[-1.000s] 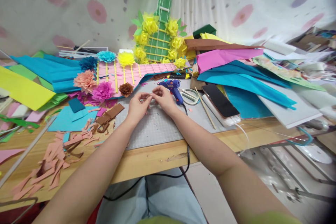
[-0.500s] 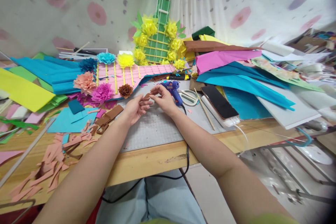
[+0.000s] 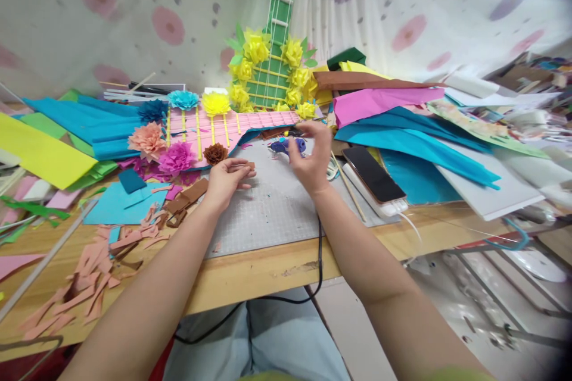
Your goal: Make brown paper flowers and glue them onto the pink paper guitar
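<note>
Between the fingertips of my left hand (image 3: 229, 181) is a small brown paper piece (image 3: 251, 165), held just above the grey cutting mat (image 3: 263, 223). My right hand (image 3: 311, 158) is raised, its thumb and fingers apart in a curve, with nothing between them. Just behind that hand lies a blue glue gun (image 3: 286, 146), partly hidden by it; its black cord runs down over the table edge. Beyond my left hand, a brown paper flower (image 3: 215, 153) sits on the pink paper-covered guitar shape (image 3: 205, 128), which also bears several other paper flowers and yellow strips.
A phone (image 3: 374, 172) rests on a white power bank (image 3: 379, 205), beside a wooden stick (image 3: 351, 187) and partly hidden scissors (image 3: 332, 171). Salmon paper scraps (image 3: 92, 268) lie at left. Folded blue paper (image 3: 415, 137) spreads at right. A green guitar neck (image 3: 279, 30) stands behind.
My right hand has let go of the brown paper piece and moved right and up, its fingers spreading. My left hand keeps the piece and has shifted slightly left.
</note>
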The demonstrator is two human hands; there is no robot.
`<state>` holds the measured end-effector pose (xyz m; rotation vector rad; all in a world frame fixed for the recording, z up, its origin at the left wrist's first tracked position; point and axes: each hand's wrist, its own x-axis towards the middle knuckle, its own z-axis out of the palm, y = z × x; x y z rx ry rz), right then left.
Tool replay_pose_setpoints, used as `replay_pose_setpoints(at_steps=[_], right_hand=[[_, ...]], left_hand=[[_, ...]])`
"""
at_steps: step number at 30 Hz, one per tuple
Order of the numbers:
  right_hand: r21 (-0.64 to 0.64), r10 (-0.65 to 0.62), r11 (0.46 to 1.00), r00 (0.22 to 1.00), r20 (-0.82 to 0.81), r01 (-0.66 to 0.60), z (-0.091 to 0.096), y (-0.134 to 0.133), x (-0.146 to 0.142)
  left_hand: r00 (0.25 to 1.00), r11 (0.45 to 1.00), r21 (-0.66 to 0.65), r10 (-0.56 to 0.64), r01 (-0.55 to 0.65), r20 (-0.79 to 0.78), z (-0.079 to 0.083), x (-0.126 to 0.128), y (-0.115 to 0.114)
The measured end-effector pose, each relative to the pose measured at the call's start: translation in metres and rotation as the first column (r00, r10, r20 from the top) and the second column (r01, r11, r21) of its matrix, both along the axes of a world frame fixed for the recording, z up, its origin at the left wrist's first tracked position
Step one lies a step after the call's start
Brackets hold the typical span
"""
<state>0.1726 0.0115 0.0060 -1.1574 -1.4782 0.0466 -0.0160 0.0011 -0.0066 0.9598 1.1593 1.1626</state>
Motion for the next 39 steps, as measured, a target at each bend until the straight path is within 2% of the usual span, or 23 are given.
replay_pose_setpoints(at_steps=[2, 4, 6, 8, 9, 11, 13, 14, 16, 18, 20, 22, 23, 25, 39], right_hand=[[-0.054, -0.114, 0.992, 0.993, -0.012, 0.113, 0.006, 0.004, 0.022], [-0.238, -0.092, 0.967, 0.996, 0.017, 0.094, 0.006, 0.01, 0.038], [-0.455, 0.045, 0.891, 0.996, 0.073, -0.007, 0.001, 0.015, 0.045], [-0.626, 0.163, 0.778, 0.979, 0.121, -0.052, -0.006, 0.019, 0.044], [-0.68, 0.177, 0.733, 0.974, 0.145, -0.032, -0.009, 0.02, 0.041], [-0.735, 0.123, 0.676, 0.976, 0.182, 0.052, -0.014, 0.021, 0.034], [-0.744, 0.049, 0.661, 0.984, 0.174, 0.099, -0.016, 0.021, 0.029], [-0.74, 0.028, 0.667, 0.99, 0.135, 0.082, -0.015, 0.02, 0.028], [-0.725, 0.038, 0.687, 0.999, -0.031, -0.048, -0.011, 0.018, 0.028], [-0.688, 0.133, 0.675, 0.961, -0.241, -0.266, -0.004, 0.013, 0.03], [-0.664, 0.27, 0.596, 0.891, -0.365, -0.452, 0.002, 0.007, 0.032], [-0.685, 0.368, 0.507, 0.85, -0.377, -0.523, 0.007, 0.002, 0.033], [-0.701, 0.394, 0.48, 0.843, -0.365, -0.528, 0.009, 0.001, 0.033], [-0.718, 0.413, 0.462, 0.843, -0.345, -0.52, 0.009, -0.001, 0.032], [-0.754, 0.442, 0.451, 0.853, -0.276, -0.477, 0.0, 0.003, 0.027]], left_hand=[[1.0, 1.0, 0.014, 0.005, -0.004, -0.017, -0.001, 0.002, 0.0], [1.0, 1.0, 0.007, 0.018, -0.018, -0.025, -0.001, 0.003, -0.001], [0.999, 0.999, -0.01, 0.042, -0.042, -0.022, 0.0, 0.003, 0.0], [0.998, 0.998, -0.015, 0.063, -0.064, -0.013, -0.001, 0.004, 0.0], [0.997, 0.997, -0.011, 0.074, -0.074, -0.011, -0.001, 0.004, 0.001], [0.995, 0.995, 0.006, 0.095, -0.095, -0.023, -0.002, 0.004, 0.001], [0.992, 0.994, 0.021, 0.113, -0.112, -0.05, -0.003, 0.004, 0.002], [0.991, 0.993, 0.024, 0.118, -0.117, -0.062, -0.003, 0.004, 0.002], [0.99, 0.992, 0.012, 0.123, -0.123, -0.075, -0.003, 0.004, 0.003], [0.989, 0.992, -0.015, 0.126, -0.128, -0.082, -0.002, 0.003, 0.003], [0.988, 0.991, -0.038, 0.128, -0.131, -0.089, -0.001, 0.003, 0.003], [0.987, 0.99, -0.049, 0.129, -0.134, -0.095, -0.001, 0.003, 0.003], [0.986, 0.989, -0.051, 0.132, -0.137, -0.097, 0.0, 0.002, 0.003], [0.985, 0.988, -0.056, 0.14, -0.146, -0.105, 0.0, 0.002, 0.003], [0.985, 0.988, -0.051, 0.136, -0.143, -0.109, -0.003, 0.003, 0.004]])
